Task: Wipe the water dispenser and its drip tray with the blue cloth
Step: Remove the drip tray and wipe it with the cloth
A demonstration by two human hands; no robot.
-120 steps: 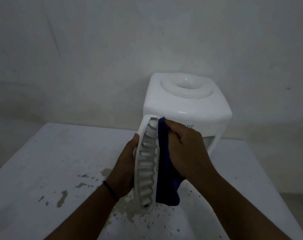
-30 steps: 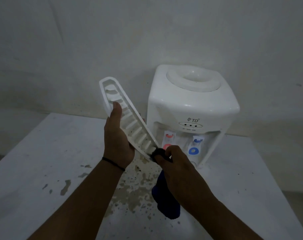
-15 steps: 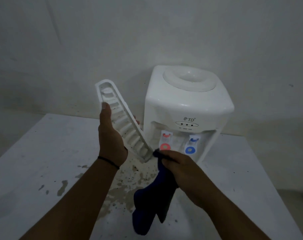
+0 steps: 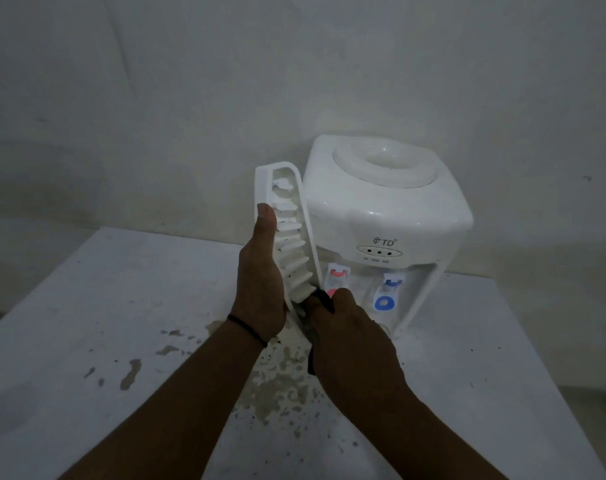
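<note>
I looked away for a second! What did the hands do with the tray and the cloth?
The left hand swung the drip tray more upright, closer to the water dispenser. The blue cloth, dangling before, is now mostly hidden under the right hand at the tray's bottom end. Both hands kept their grips.

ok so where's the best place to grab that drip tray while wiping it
Probably by its long side rim, from the left, as the left hand holds it now. The drip tray stands nearly on end, slats facing the camera, so a grip along the left edge steadies it and leaves the ribs and lower end open for the cloth in the right hand.
</note>
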